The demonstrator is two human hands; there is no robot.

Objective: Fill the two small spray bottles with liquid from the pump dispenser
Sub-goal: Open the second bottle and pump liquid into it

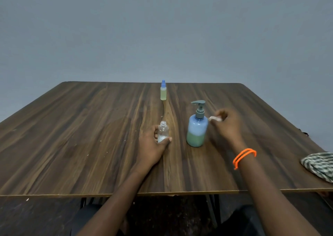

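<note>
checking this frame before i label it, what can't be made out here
- Head view: the pale thing pinched in the right hand is motion-blurred; possibly the open bottle's spray top, not certain.
- Open bottle: the left hand hides its base, so its fill level is unclear.
- Checked cloth: cut off by the right edge.
- Far bottle: too small to read the exact fill.

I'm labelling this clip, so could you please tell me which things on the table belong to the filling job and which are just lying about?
Part of the job:
- pump dispenser
- open spray bottle, gripped by the left hand
- capped spray bottle, already holding yellowish liquid
- small white cap, pinched in the right hand

Lying about:
- checked cloth at the table's right edge
</note>
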